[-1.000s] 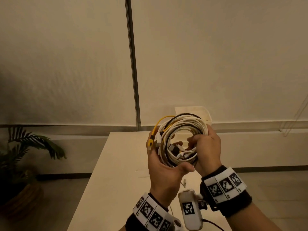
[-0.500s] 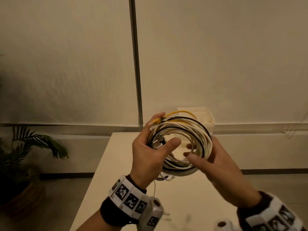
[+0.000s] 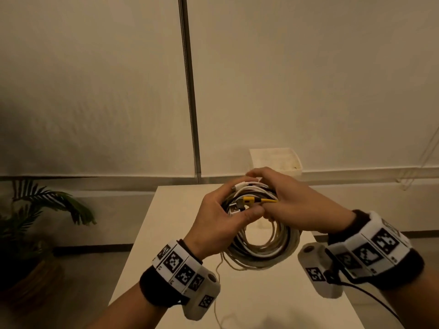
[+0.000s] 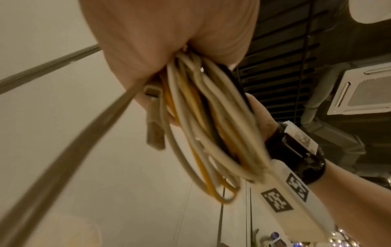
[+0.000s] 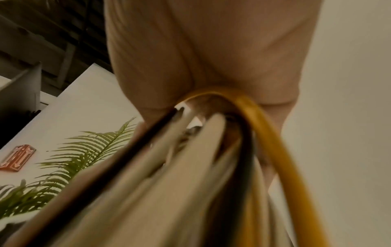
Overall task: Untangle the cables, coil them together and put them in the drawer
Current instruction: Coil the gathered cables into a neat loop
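— What have you got in your hands?

— A coil of cables [image 3: 261, 243], white, black and one yellow, held up over the worktop [image 3: 273, 295] in the lower middle of the frame. My left hand [image 3: 221, 219] has its grip closed round the left side of the coil, thumb pressing the loose plugs [image 3: 235, 207] against it. My right hand [image 3: 297, 205] has its grip curled over the top right of the coil.

— And the yellow one?

— The yellow cable [image 3: 266, 200] runs across between my two hands; its plug sits just above my left thumb. One thin strand [image 3: 217, 293] hangs from the coil down to the worktop.

— Where is the drawer?

— A pale box [image 3: 275, 160] sits at the far end of the worktop, just above my right hand in the frame. Whether that is the drawer, I cannot tell. A potted plant [image 3: 42, 210] stands at lower left.
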Available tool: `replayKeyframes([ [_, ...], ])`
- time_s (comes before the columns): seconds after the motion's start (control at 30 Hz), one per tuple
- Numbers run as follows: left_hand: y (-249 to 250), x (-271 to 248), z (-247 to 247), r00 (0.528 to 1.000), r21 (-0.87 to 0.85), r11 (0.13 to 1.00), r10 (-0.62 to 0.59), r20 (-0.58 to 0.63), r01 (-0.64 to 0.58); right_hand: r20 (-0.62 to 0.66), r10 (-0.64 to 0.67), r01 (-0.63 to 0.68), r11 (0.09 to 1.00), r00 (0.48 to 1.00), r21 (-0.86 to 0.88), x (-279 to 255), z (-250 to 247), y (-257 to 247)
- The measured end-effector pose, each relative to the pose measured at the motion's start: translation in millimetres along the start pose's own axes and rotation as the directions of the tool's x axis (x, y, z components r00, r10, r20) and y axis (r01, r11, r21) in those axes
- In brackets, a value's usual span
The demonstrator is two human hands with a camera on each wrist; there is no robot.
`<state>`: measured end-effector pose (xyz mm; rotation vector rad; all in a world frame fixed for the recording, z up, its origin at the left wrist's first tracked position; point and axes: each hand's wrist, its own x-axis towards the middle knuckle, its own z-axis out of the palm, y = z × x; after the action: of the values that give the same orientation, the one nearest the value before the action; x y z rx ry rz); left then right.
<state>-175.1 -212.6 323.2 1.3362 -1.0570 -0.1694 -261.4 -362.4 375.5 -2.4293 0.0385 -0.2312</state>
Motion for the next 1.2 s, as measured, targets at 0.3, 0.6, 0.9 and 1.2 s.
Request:
replayKeyframes([
  [0.3, 17, 18, -13, 0.914, 0.34, 0.938, -0.195, 0.355, 0.068, 0.207, -0.026, -0.024, 0.971, 0.978, 0.24, -1, 7, 2],
  [0.6, 16, 26, -4, 0.978, 0.565, 0.822, -0.048, 0.201, -0.075, -0.032, -0.101, 0.105, 0.981, 0.994, 0.162, 2, 12, 2],
  [0.9, 22, 34, -16, 0.967, 0.391, 0.914, -0.189, 0.172, 0.109, -0.171, 0.001, 0.077, 0.89, 0.985, 0.45, 3, 3, 2],
  [1.2, -16, 7, -3, 0.943, -0.499, 0.824, -0.33, -0.036, 0.269, -0.246, 0.318, -0.007, 0.624, 0.916, 0.781, 18, 4, 20],
])
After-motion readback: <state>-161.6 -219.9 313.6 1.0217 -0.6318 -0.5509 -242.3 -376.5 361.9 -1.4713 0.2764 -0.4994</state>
